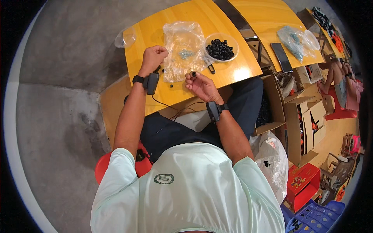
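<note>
My left hand point(154, 59) is at the left edge of a clear plastic bag point(173, 40), its fingers pinched together. Whatever lies between those fingertips is too small to make out. Lower and to the right, my right hand point(204, 87) is turned partly palm up and pinches a small round black piece point(194, 73) between thumb and finger. Small metallic pieces point(185, 54) lie in a heap on the bag. A round clear tub point(221, 58) right of the bag holds many black pieces. One loose black piece point(171, 86) rests near the table's front edge.
The yellow table point(190, 11) stands before me. A black loop-shaped piece point(211, 69) lies below the tub. On the neighbouring table are a phone point(281, 57) and another plastic bag point(292, 42). Open cardboard boxes point(292, 130) stand to my right. Another person point(339, 79) sits far right.
</note>
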{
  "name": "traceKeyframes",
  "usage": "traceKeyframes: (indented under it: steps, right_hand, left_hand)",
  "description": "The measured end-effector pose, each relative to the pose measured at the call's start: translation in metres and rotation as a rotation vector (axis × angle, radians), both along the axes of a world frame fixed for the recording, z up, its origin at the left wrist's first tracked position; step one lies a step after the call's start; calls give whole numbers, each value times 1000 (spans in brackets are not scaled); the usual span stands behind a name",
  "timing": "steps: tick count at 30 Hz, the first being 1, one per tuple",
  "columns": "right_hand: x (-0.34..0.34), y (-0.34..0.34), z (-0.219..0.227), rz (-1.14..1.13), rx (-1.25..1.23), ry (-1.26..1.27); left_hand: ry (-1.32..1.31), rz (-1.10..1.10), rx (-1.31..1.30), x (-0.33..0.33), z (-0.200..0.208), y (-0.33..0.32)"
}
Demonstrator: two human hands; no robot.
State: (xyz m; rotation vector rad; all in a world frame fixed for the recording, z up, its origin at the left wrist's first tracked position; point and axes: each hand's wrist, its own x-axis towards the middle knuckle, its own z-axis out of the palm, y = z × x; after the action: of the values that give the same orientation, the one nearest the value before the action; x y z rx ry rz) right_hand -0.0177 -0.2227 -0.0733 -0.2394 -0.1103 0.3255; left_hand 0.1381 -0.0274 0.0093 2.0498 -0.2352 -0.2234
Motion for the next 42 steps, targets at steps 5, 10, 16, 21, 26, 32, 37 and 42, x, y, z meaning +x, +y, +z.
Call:
traceKeyframes:
  steps: [5, 10, 16, 21, 26, 32, 37, 42]
  right_hand:
    - [0, 2, 1, 5, -4, 25]
    - [1, 2, -1, 5, -8, 16]
    - [2, 2, -7, 10, -4, -12]
    - [3, 1, -7, 8, -3, 0]
    - [3, 1, -7, 15, 5, -20]
    - [0, 2, -1, -15, -29, 37]
    - [0, 2, 0, -9, -26, 27]
    - [0, 3, 1, -9, -27, 27]
  left_hand:
    - [65, -4, -120, -11, 2, 6]
    - [68, -46, -183, -28, -2, 2]
    - [42, -80, -218, -43, -1, 0]
    - [16, -108, -202, -58, 2, -5]
    - [18, -122, -202, -66, -4, -7]
    - [-18, -109, -158, -68, -6, -13]
    - [-35, -42, -85, -60, -9, -17]
    - [-338, -79, 174, -47, -21, -12]
